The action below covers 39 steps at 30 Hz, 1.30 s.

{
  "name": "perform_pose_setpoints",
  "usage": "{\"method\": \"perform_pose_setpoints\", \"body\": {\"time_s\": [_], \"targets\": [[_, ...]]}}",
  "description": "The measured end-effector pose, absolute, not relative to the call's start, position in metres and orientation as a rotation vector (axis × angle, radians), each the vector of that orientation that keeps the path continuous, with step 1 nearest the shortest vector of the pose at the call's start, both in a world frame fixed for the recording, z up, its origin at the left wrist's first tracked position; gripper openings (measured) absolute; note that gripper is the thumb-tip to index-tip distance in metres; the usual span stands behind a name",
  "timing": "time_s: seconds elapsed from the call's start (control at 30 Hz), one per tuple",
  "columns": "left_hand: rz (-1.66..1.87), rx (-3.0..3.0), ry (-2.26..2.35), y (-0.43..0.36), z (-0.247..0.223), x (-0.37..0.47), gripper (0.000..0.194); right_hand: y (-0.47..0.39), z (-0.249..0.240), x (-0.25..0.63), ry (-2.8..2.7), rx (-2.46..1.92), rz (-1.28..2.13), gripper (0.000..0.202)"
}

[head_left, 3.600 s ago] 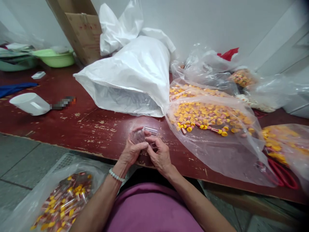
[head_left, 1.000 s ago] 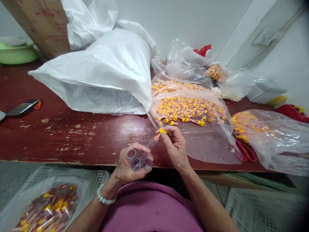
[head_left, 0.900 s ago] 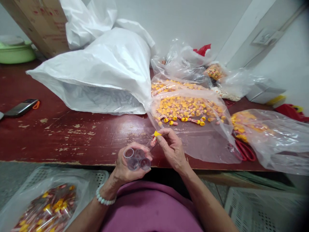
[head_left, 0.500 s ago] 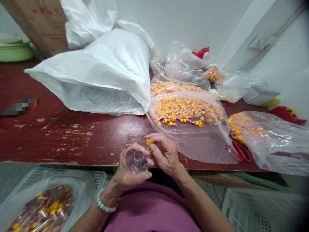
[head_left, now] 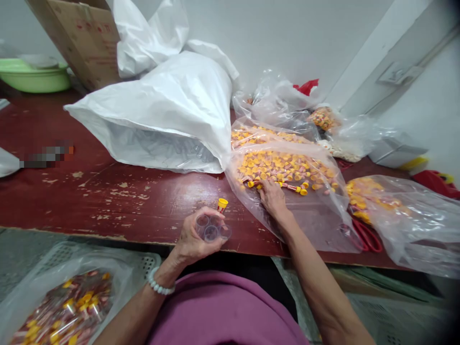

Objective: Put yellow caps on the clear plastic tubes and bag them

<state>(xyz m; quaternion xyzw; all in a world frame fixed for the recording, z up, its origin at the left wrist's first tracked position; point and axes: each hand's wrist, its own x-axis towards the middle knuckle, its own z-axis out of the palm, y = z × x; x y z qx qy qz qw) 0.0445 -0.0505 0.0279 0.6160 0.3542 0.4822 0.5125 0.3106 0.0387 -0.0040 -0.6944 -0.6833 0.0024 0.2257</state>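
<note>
My left hand (head_left: 196, 239) is wrapped round several clear plastic tubes (head_left: 211, 233), their round open ends facing up. A yellow-capped piece (head_left: 222, 205) with a red and white lower part stands at the far side of those tubes, by my fingers; how it is held is hidden. My right hand (head_left: 272, 195) reaches into the mouth of the clear bag (head_left: 305, 230), its fingertips down among the yellow-capped pieces (head_left: 269, 163). What those fingers grip, if anything, is too small to make out.
A white sack (head_left: 172, 96) of clear tubes lies open behind my left hand. Another clear bag (head_left: 413, 215) is at the right. Below left, a basket (head_left: 147, 261) holds a bag of filled tubes (head_left: 68, 306). A green basin (head_left: 36, 79) and carton (head_left: 86, 43) stand back left.
My right hand has left the yellow-capped piece beside my left hand and moved right and away from me, into the bag. My left hand still holds the tubes.
</note>
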Motion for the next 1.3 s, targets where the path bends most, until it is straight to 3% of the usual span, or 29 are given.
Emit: {"method": "perform_pose_setpoints", "body": {"time_s": [0.1,0.23,0.43,0.7,1.07,1.17,1.3], "targets": [[1.159,1.483,0.911,-0.050,0.031,0.046,0.034,0.029,0.000,0.301,-1.637,-1.752,0.139,0.023],[1.130,1.471,0.918,-0.049,0.033,0.050,0.034,-0.006,0.038,0.262,-1.273,-1.337,0.593,0.029],[1.112,1.475,0.904,-0.050,0.032,0.057,0.036,-0.057,0.072,0.206,-1.362,-1.017,0.869,0.019],[1.153,1.447,0.860,-0.052,0.039,0.057,0.037,-0.064,0.067,0.208,-1.790,-0.985,0.576,0.014],[1.133,1.462,0.901,-0.041,0.028,0.047,0.039,-0.059,0.061,0.216,-1.962,-1.048,0.376,0.025],[1.110,1.428,0.871,-0.037,0.024,0.042,0.036,-0.027,0.052,0.259,-1.694,-1.342,0.187,0.028],[1.140,1.447,0.867,-0.034,0.019,0.037,0.033,0.008,0.027,0.344,-1.532,-2.100,-0.147,0.026]]}}
